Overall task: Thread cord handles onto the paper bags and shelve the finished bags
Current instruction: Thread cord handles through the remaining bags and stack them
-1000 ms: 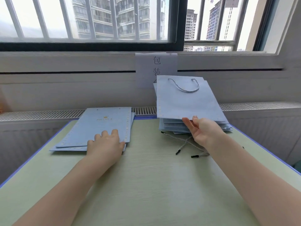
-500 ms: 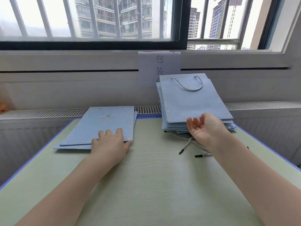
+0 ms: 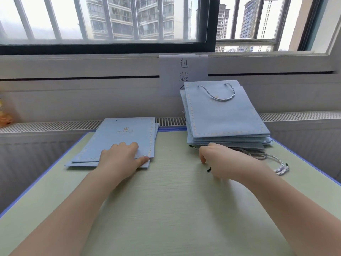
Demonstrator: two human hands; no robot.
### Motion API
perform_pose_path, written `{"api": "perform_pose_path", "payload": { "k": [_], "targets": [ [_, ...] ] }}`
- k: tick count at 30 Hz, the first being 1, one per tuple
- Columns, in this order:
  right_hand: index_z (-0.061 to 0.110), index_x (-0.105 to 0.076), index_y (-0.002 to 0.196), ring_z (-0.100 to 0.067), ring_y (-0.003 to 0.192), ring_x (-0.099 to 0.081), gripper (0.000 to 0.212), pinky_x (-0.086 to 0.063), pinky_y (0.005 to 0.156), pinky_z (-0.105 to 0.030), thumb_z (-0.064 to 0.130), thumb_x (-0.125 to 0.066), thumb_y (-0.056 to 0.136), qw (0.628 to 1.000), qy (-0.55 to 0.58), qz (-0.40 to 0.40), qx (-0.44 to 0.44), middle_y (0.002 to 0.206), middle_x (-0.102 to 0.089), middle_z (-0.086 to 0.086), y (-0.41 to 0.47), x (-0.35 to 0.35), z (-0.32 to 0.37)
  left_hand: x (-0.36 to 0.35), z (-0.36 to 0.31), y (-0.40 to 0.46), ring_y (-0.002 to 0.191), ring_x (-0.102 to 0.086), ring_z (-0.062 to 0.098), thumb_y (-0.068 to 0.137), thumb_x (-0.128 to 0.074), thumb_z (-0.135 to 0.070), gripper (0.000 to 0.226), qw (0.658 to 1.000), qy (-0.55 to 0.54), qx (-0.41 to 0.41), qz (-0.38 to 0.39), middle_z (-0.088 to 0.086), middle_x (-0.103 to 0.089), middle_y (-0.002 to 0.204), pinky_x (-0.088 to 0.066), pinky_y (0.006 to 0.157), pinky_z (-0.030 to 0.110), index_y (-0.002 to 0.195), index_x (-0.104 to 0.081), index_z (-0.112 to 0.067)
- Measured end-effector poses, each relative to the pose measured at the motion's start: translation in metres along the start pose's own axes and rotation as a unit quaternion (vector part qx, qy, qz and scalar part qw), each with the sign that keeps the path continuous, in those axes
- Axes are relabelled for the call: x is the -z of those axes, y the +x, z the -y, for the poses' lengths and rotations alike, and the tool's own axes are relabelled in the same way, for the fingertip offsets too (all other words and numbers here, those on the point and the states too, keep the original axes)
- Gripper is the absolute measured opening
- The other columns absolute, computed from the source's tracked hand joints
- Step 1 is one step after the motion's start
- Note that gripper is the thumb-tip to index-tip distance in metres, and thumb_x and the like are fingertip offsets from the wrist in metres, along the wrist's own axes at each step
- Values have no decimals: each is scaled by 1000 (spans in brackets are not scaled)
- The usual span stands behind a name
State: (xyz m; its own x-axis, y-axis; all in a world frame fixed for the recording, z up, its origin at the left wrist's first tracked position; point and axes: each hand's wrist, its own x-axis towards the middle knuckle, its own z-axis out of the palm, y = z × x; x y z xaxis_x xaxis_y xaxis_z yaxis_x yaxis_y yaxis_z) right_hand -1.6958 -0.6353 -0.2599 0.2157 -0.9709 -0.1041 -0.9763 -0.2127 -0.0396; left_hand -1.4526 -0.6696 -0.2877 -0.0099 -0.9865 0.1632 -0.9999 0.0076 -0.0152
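Two flat light-blue paper bags without handles (image 3: 127, 133) lie stacked at the table's far left. My left hand (image 3: 120, 157) rests on the top one, fingers on its face, thumb at its near right corner. At the far right, a taller stack of blue bags (image 3: 227, 117) leans toward the wall, and the top one carries a twisted cord handle (image 3: 219, 95). My right hand (image 3: 221, 161) is curled on the table just in front of that stack, over loose cords (image 3: 278, 167). One black cord tip (image 3: 209, 169) sticks out under the fingers.
The pale green table (image 3: 166, 209) has a blue edge. Behind it runs a white radiator grille (image 3: 46, 124) below a barred window. A paper sign (image 3: 184, 71) hangs on the wall behind the right stack. An orange object (image 3: 5, 115) sits at the far left.
My right hand let go of the top handled bag, which settled on the right stack, and dropped to the cords on the table. My left hand stayed on the left bags.
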Motion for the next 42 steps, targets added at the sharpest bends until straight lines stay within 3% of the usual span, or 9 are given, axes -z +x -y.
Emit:
{"api": "perform_pose_path", "payload": {
  "k": [7, 13, 18, 23, 26, 30, 33, 38, 42],
  "targets": [
    [15, -41, 92, -23, 91, -43, 3, -35, 73, -34, 13, -40, 95, 998, -45, -41, 13, 96, -41, 0, 3, -4, 8, -10, 8, 14, 121, -43, 26, 93, -28, -62, 62, 999, 26, -19, -2, 4, -51, 130, -34, 93, 40, 143, -26, -25],
    [15, -40, 97, -29, 82, -55, 6, -43, 70, -38, 16, -34, 99, 971, 168, -166, 45, 92, -59, -5, 4, -4, 23, -11, -4, 12, 79, -57, 23, 101, -23, -48, 36, 975, 173, -78, -117, -2, -49, 75, -24, 49, 26, 97, -44, -18],
    [21, -56, 104, -14, 60, -61, 30, -55, 73, -37, 2, -34, 96, 814, 572, -93, 49, 68, -57, -1, 4, -2, 31, -9, 4, 5, 34, -10, 10, 74, -78, -13, 51, 950, 87, -118, -276, -9, -5, 44, -7, 54, 10, 59, -29, -17],
    [5, -66, 98, -11, 54, -47, 35, -38, 48, -19, -4, -33, 94, 677, 734, 1, -43, 69, -48, -4, 12, -3, 33, 28, -11, -13, 41, -29, 20, 91, -40, -27, 35, 908, 16, -178, -379, -2, -25, 47, -17, 43, 19, 60, -28, -19],
    [3, -63, 98, -12, 57, -48, 38, -36, 48, -20, 33, -41, 100, 610, 788, 50, -61, 77, -57, -6, 11, 2, 31, 50, -29, -32, 51, -50, 20, 89, -39, -32, 36, 875, -6, -312, -369, -4, -41, 48, -25, 42, 22, 57, -39, -17],
    [1, -66, 109, -21, 80, -62, 60, -49, 73, -34, 54, -43, 94, 625, 774, 89, -49, 89, -67, -9, 13, 2, 18, 61, -49, -51, 55, -50, 16, 89, -42, -34, 32, 860, -113, -414, -276, -8, -43, 51, -39, 42, 26, 59, -41, -23],
    [-3, -65, 107, -17, 68, -64, 31, -48, 68, -30, 23, -56, 94, 705, 705, 48, -49, 83, -67, -8, 12, -3, 16, 52, -49, -49, 57, -50, 11, 89, -41, -40, 29, 867, -159, -404, -243, -16, -38, 52, -37, 46, 23, 66, -48, -25],
    [-4, -64, 102, -12, 62, -63, 18, -56, 58, -26, 7, -55, 92, 780, 622, 41, -57, 84, -65, -8, 8, 5, 10, 35, -27, -25, 100, -54, 19, 94, -31, -46, 39, 958, -95, -182, -203, -7, -63, 97, -38, 73, 31, 98, -64, -25],
    [0, -66, 93, -22, 74, -65, 15, -57, 70, -31, 7, -54, 94, 775, 628, 69, -11, 88, -70, -12, -3, 27, -7, 16, 0, -3, 130, -35, 29, 97, -37, -44, 49, 992, -89, 2, -88, 7, -45, 139, -34, 101, 43, 140, -38, -20]
  ]
}}
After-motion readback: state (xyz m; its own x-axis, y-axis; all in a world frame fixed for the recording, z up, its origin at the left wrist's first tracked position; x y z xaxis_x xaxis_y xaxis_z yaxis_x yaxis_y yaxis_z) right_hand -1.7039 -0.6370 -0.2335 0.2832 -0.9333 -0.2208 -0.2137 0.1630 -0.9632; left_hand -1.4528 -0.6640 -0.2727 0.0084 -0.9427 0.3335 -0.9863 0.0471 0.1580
